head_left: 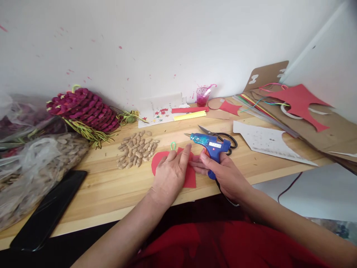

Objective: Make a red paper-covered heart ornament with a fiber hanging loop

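My left hand (pixel 171 173) lies palm down on a red paper piece (pixel 190 178) at the table's front edge, pressing it with fingers spread a little. A rounded red part shows to its left, with a small green loop (pixel 173 145) just behind. My right hand (pixel 223 171) is wrapped round the handle of a blue glue gun (pixel 213 147), its nozzle pointing left above the table; some of its fingers reach toward the red paper. Black-handled scissors (pixel 219 136) lie right behind the glue gun, partly hidden by it.
Loose peanuts (pixel 136 149) lie left of my hands. Further left are a bag of peanuts (pixel 64 152), a black phone (pixel 48 210) and purple stacked crafts (pixel 83 108). Behind stands a pink-stained cup (pixel 202 97). Cardboard (pixel 334 123) and red scraps (pixel 304 100) lie right.
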The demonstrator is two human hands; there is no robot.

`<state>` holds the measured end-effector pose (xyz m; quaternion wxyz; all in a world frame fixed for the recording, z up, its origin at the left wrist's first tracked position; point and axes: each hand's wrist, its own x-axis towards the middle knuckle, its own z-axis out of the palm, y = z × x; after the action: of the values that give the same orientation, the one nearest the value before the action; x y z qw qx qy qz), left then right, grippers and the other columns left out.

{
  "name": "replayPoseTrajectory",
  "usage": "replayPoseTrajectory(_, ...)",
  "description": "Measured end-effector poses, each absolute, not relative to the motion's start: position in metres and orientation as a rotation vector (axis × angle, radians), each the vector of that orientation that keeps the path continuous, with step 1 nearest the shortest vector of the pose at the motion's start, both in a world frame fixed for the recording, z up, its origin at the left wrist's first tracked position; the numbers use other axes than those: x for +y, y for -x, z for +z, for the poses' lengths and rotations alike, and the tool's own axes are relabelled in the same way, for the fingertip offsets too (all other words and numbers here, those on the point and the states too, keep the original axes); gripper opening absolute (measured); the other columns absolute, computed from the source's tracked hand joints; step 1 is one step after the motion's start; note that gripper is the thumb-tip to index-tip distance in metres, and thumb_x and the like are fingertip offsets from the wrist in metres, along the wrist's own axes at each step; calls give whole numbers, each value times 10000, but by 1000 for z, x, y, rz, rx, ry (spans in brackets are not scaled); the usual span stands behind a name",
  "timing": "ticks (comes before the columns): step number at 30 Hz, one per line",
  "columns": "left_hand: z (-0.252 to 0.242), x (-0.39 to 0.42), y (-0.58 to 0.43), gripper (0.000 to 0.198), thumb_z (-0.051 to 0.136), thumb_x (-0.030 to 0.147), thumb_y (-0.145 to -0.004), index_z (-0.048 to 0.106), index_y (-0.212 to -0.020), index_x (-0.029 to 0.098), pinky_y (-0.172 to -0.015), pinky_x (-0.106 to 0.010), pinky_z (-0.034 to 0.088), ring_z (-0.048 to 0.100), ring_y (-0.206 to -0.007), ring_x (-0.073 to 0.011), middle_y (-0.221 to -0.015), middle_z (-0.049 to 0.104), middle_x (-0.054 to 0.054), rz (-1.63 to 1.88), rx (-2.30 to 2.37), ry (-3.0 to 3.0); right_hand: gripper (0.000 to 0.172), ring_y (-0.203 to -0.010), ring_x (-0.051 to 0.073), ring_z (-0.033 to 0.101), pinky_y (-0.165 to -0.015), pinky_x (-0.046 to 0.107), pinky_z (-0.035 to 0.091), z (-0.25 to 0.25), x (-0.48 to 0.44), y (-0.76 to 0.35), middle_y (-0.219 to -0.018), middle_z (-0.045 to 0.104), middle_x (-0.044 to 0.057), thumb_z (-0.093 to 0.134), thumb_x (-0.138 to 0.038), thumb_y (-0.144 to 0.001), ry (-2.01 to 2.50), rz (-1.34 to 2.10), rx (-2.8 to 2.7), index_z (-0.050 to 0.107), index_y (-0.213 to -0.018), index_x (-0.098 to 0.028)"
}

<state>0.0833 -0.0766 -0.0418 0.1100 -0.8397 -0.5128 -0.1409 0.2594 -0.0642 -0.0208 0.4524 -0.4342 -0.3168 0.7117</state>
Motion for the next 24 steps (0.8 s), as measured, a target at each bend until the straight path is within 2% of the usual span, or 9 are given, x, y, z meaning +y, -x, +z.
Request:
replayPoseTrajectory(3, -44, -79, -83, 585, 408, 81, -963, 184, -1502, 44, -765, -321, 541, 631, -978, -255, -959, 714, -121, -465, -1530, 2434, 331, -985, 241, 743, -980, 458, 561, -21, -64, -259, -960, 751, 38, 812, -354, -776, 1086, 1754, -789, 579, -969, -220)
replayPoseTrajectory(6, -44, -81, -84, 557, 442, 67, -940, 261, -1467, 61, -721, -313, 549, 637, -958, -257, -955, 715, -126, -471, -1583, 2405, 320, -971, 237, 747, -973, 449, 568, -21, -64, -260, -940, 748, 31, 812, -346, -776, 1088, 1753, -790, 579, -955, -220)
replayPoseTrajectory(14, -44, -81, -87, 413, 489, 61, -923, 484, -1334, 91, -750, -326, 556, 656, -949, -252, -910, 717, -121, -458, -1660, 2313, 294, -931, 222, 758, -935, 400, 594, -21, -64, -259, -918, 756, 26, 800, -313, -790, 1099, 1733, -783, 573, -948, -218)
replayPoseTrajectory(18, -48, -82, -82, 415, 487, 98, -943, 487, -1357, 97, -698, -316, 556, 656, -921, -256, -864, 712, -105, -548, -1696, 2313, 287, -918, 223, 761, -920, 399, 602, -22, -65, -258, -904, 762, 32, 794, -298, -797, 1111, 1713, -781, 565, -950, -215)
replayPoseTrajectory(21, -48, -89, -70, 491, 481, 119, -952, 425, -1439, 111, -803, -362, 570, 652, -977, -260, -974, 723, -118, -665, -1710, 2296, 304, -905, 227, 764, -903, 402, 609, -23, -64, -258, -891, 766, 39, 800, -317, -792, 1102, 1695, -796, 563, -953, -216)
replayPoseTrajectory(24, -44, -104, -49, 480, 449, 140, -969, 427, -1448, 112, -937, -421, 541, 634, -1084, -270, -1118, 708, -147, -762, -1750, 2236, 331, -913, 235, 761, -886, 402, 614, -24, -62, -261, -904, 763, 47, 812, -359, -776, 1094, 1679, -825, 574, -959, -219)
